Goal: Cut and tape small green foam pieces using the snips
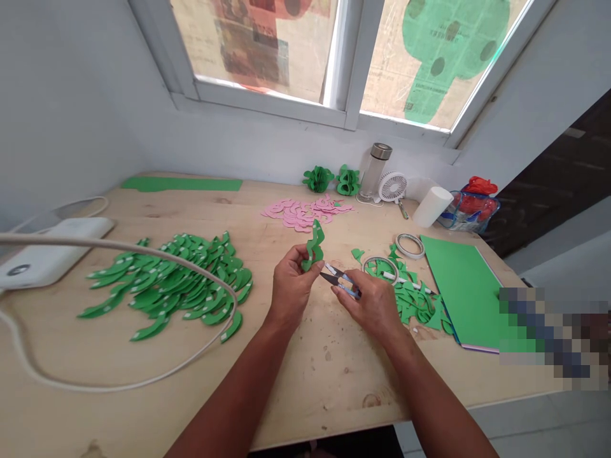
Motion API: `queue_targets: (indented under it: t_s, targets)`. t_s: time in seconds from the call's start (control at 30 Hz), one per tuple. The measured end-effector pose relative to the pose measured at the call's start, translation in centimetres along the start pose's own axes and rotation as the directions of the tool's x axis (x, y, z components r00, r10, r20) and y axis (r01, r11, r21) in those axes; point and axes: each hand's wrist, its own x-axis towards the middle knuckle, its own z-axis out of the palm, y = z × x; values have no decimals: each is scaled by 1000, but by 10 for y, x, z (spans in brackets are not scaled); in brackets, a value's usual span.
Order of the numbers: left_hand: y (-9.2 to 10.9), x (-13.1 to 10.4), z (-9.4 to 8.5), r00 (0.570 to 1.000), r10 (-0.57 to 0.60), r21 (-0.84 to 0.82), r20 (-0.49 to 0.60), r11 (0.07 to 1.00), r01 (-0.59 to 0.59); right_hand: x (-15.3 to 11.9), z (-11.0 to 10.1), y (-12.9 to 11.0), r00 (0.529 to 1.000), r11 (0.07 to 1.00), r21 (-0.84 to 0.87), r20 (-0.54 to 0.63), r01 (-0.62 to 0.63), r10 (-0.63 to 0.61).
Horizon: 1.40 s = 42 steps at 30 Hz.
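Observation:
My left hand (pixel 293 283) pinches a curved green paper piece (pixel 315 245) that stands up from the fingertips, with pale patches on it. Close beside it, my right hand (pixel 375 302) grips small snips (pixel 346 283) with dark blades and light blue handles. The blades point left, near the left fingertips. A large heap of curved green paper pieces (pixel 191 280) with small white patches lies on the left. Green scraps (pixel 417 305) lie right of my right hand, with a tape roll (pixel 380 270) and a white pen (pixel 405 282) on them.
A white cable (pixel 143 383) loops across the left of the table (pixel 305 407) from a white device (pixel 57 251). Pink cut-outs (pixel 298 213), green paper ornaments (pixel 319 179), a bottle (pixel 375 170) and a fan (pixel 393 187) stand behind. Green sheets (pixel 470 292) lie right.

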Motion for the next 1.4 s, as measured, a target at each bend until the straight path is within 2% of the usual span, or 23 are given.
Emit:
queue_targets:
  t_s: [0.17,0.33,0.57,0.73,0.83,1.2,1.4]
  targets:
    - [-1,0,-1,998,44,95,43,994,-47,0,0,0,1000,1000,2,9,-12,12]
    - [0,0,-3,999,31,104,32,994,-35,1,0,0,999,999,-20,12,-37,38]
    - [3,2,-2,996,-74,-26,-45,997,73,1,-1,0,999,999,-7,31,-40,40]
    - [3,2,-1,984,-177,-85,9,980,178,1,0,0,999,999,-21,39,-38,38]
    - [2,2,-1,981,-192,-76,10,978,192,1,0,0,999,999,-23,33,-39,40]
    - [-4,2,-5,999,-20,79,49,997,16,1,-1,-1,997,998,-17,41,-67,68]
    - [-1,1,-4,999,14,139,48,990,-20,1,0,1,994,995,12,62,-94,93]
